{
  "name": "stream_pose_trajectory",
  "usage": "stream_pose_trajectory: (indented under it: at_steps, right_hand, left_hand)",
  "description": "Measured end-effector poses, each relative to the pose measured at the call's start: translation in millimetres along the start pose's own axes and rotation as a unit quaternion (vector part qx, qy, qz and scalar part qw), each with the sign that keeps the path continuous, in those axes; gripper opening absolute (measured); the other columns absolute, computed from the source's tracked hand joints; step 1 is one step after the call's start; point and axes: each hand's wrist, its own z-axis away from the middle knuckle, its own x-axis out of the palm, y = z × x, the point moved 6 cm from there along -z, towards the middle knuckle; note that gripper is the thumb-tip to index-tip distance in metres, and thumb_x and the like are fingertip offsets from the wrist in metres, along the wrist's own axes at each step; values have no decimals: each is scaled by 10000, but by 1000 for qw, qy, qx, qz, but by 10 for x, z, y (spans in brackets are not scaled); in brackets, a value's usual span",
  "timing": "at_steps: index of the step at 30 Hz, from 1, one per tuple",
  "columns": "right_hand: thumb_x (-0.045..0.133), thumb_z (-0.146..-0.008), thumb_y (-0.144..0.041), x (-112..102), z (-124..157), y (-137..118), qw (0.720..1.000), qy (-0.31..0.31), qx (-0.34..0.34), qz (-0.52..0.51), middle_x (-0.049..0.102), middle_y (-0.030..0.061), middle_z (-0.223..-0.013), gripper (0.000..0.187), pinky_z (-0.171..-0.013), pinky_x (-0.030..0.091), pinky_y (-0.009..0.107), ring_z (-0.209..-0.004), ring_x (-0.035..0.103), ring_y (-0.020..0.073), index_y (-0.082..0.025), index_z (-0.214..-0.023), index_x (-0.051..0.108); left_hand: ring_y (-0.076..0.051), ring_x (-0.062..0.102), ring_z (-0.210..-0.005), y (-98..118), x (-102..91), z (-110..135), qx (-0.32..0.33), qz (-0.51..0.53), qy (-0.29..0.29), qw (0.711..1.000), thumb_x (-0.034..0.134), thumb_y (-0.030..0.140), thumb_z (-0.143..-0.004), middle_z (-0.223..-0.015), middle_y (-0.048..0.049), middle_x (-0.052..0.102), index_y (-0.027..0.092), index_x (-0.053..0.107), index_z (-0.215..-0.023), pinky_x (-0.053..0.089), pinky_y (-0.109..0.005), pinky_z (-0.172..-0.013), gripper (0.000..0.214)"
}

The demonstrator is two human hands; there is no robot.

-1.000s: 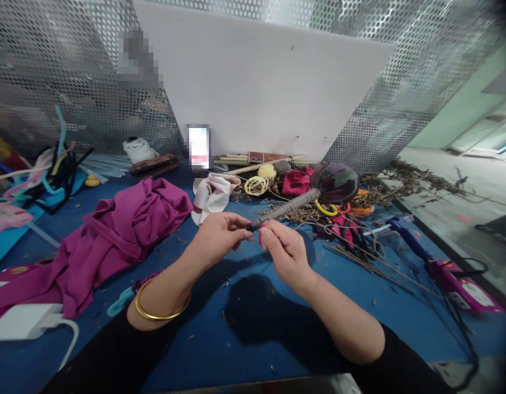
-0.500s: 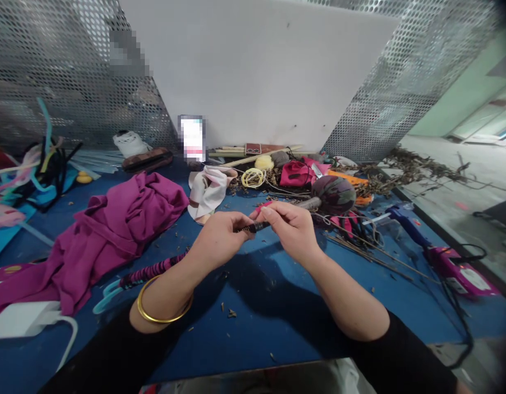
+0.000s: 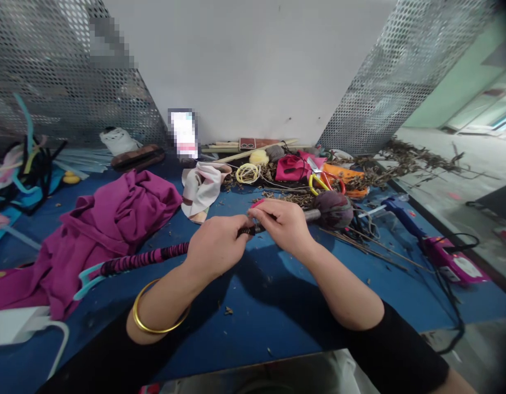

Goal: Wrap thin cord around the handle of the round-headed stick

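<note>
Wrapped stick (image 3: 146, 260): it is held slantwise over the blue table (image 3: 244, 339), between the two hands, as I view it from afar through the head camera. Its left part is banded in purple and black and ends in a light-blue loop (image 3: 84, 285) by the purple cloth (image 3: 113, 213); its right part is grey and bears a dark rounded head (image 3: 335, 209). I observe the left hand (image 3: 217, 246), a gold bangle (image 3: 154, 330) at its wrist, clamped around the stick, thumb and fingers on a dark section. The right hand (image 3: 289, 224) is just beside it, over the grey section; I find its thumb and forefinger pinched together on a pink strip (image 3: 257, 203), only a small edge of which shows. Whether its remaining fingers press on the stick I cannot tell. Behind the rounded head I note scissors (image 3: 321, 174) with yellow and red handles; farther right lies a blue glue gun (image 3: 404, 216), and left of the scissors, a crumpled white cloth (image 3: 203, 186).
</note>
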Motion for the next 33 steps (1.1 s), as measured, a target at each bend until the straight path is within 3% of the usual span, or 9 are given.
stream_pose_trajectory:
  at_steps: [5, 12, 19, 25, 33]
  right_hand:
    - [491, -944, -348, 17, -22, 77, 999, -23, 25, 28, 640, 8, -699, 364, -625, 371, 232, -655, 555, 113, -184, -649, 628]
    - [479, -941, -356, 14, -32, 130, 998, -37, 45, 37, 595, 4, -650, 383, -592, 318, 241, -630, 510, 116, -178, -615, 573]
    - [489, -938, -387, -2, -43, 139, 998, -31, 54, 29, 531, -14, -605, 411, -577, 295, 242, -588, 464, 103, -176, -589, 536]
    - [505, -934, -358, 29, -34, 121, 996, -44, 57, 43, 591, -9, -637, 384, -588, 312, 237, -619, 510, 102, -175, -607, 589]
    - [641, -839, -251, -142, -79, 146, 994, -67, 48, -66, 691, 12, -794, 157, -683, 431, 250, -736, 612, 129, -192, -715, 715]
  left_hand:
    - [-242, 687, -766, 71, -1, 18, 56, -88, 5, 995, 475, 262, -864, -820, -40, 749, 246, 687, -976, 415, -317, -641, 240]
    - [-252, 681, -707, 130, -13, 48, 85, -160, 31, 983, 468, 243, -872, -773, -42, 740, 241, 600, -1168, 395, -310, -581, 325]
    - [-227, 671, -686, 123, -11, 57, 120, -172, 54, 976, 477, 201, -866, -761, -15, 742, 257, 607, -1176, 384, -308, -593, 342]
    - [-201, 685, -763, 158, -14, 61, 155, -135, 68, 976, 456, 177, -877, -855, -19, 762, 254, 685, -1040, 393, -285, -598, 292]
    - [-215, 694, -829, 49, -73, 32, 109, -88, 41, 989, 493, 208, -864, -936, -18, 768, 283, 718, -1051, 432, -288, -649, 302]
